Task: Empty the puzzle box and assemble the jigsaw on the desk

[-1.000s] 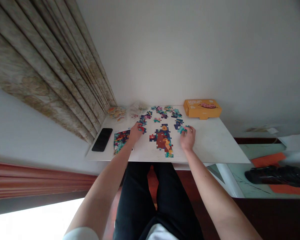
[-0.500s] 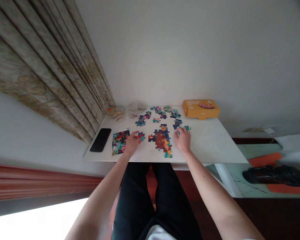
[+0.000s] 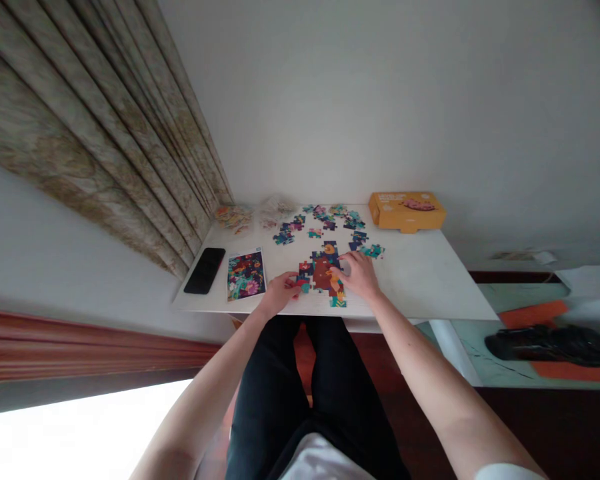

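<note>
A partly joined jigsaw puzzle (image 3: 323, 272), mostly brown with dark blue edges, lies near the front of the white table (image 3: 410, 280). My left hand (image 3: 281, 291) has its fingers closed on a puzzle piece (image 3: 304, 285) in red, teal and dark blue, at the puzzle's lower left side. On the puzzle's right edge rests my right hand (image 3: 357, 272), thumb and fingers apart, touching the joined pieces. Left of my left hand lies the picture card (image 3: 246, 272), now fully uncovered.
Loose puzzle pieces (image 3: 325, 217) form an arc behind the puzzle. A yellow box (image 3: 407, 212) stands at the back right. A black phone (image 3: 205, 270) lies at the left edge, with bagged pieces (image 3: 234, 216) and a clear plastic bag (image 3: 276, 208) behind.
My left hand has carried its piece rightward, off the card, to the puzzle's left side. My right hand has moved left from the loose pieces onto the puzzle's right edge.
</note>
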The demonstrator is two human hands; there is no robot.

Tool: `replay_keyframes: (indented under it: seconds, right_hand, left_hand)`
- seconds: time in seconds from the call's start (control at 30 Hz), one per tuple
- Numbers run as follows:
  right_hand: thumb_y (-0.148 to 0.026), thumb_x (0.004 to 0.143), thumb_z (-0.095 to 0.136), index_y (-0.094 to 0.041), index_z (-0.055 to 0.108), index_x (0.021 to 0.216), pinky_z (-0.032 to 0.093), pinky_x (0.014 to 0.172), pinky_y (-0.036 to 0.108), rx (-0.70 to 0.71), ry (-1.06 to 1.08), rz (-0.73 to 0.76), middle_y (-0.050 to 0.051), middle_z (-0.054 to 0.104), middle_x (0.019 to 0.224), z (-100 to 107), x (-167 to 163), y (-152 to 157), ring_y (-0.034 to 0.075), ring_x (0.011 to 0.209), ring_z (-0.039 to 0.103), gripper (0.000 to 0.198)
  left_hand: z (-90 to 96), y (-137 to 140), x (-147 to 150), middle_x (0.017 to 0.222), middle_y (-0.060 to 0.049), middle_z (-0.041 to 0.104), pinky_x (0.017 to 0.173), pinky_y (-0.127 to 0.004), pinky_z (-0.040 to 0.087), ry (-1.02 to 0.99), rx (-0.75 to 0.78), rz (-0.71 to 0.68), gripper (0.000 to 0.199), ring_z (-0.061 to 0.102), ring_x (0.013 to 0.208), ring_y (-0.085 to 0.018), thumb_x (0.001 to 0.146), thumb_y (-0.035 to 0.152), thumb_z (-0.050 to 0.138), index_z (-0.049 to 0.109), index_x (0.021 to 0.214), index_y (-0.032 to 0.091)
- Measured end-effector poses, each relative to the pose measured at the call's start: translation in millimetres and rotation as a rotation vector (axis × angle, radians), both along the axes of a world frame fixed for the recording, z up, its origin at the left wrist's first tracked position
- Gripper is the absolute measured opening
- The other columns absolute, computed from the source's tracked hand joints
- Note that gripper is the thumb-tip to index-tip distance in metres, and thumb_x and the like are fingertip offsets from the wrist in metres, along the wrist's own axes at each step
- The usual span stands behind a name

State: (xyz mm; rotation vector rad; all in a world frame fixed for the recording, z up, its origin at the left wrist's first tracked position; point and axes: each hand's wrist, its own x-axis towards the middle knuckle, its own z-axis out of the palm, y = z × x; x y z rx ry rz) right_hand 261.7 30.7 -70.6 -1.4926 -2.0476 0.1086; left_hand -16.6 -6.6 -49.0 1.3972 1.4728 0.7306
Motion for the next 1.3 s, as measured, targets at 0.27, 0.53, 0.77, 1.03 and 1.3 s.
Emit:
replay_keyframes:
  seconds: [0.27, 0.53, 0.77, 1.03, 1.3]
  right_hand:
    - [-0.056, 0.087, 0.077, -0.027, 0.076, 0.121, 0.045, 0.105, 0.050, -0.044, -0.035, 0.143, 0.011, 0.071, 0.134, 2.3, -2.3, 1.2, 0.033, 0.125, 0.062, 0.044]
    - [-0.057, 0.087, 0.077, -0.027, 0.076, 0.122, 0.044, 0.105, 0.052, -0.059, -0.057, 0.127, 0.011, 0.071, 0.134, 0.3, -1.9, 1.6, 0.034, 0.125, 0.061, 0.046]
    - [-0.056, 0.088, 0.077, -0.024, 0.075, 0.122, 0.044, 0.104, 0.051, -0.048, -0.066, 0.136, 0.012, 0.070, 0.134, 0.1, -2.2, 1.7, 0.034, 0.126, 0.061, 0.046]
    - [-0.060, 0.091, 0.073, -0.024, 0.074, 0.122, 0.043, 0.103, 0.050, -0.044, -0.087, 0.132, 0.011, 0.071, 0.135, 3.1, -3.6, 1.0, 0.033, 0.125, 0.062, 0.047]
    - [-0.060, 0.092, 0.072, -0.024, 0.074, 0.122, 0.043, 0.104, 0.051, -0.053, -0.091, 0.133, 0.012, 0.070, 0.135, 6.5, -4.2, -0.4, 0.033, 0.126, 0.062, 0.047]
  left_hand:
    - [-4.3, 0.1, 2.4, 0.068, 0.005, 0.067, 0.052, -0.020, 0.048, -0.005, 0.010, 0.018, 0.039, 0.062, 0.055, -0.012, 0.079, 0.020, 0.076, 0.072, 0.118, 0.021]
    - [3.6, 2.7, 8.1, 0.079, 0.002, 0.072, 0.060, -0.023, 0.049, 0.198, 0.041, -0.020, 0.038, 0.063, 0.059, -0.013, 0.085, 0.021, 0.075, 0.072, 0.123, 0.022]
    - [3.8, 3.3, 14.0, 0.092, -0.006, 0.074, 0.082, -0.031, 0.056, 0.498, 0.242, -0.107, 0.033, 0.073, 0.086, -0.023, 0.089, 0.026, 0.074, 0.073, 0.122, 0.021]
    - [-7.8, -10.3, 8.6, 0.146, -0.013, 0.063, 0.119, -0.048, 0.045, 0.605, 0.754, -0.421, 0.038, 0.057, 0.138, -0.027, 0.102, 0.033, 0.059, 0.065, 0.138, 0.023]
    - [-12.4, -8.3, 3.7, 0.156, -0.009, 0.057, 0.129, -0.053, 0.029, 0.694, 0.706, -0.646, 0.046, 0.046, 0.151, -0.025, 0.109, 0.042, 0.045, 0.057, 0.150, 0.025]
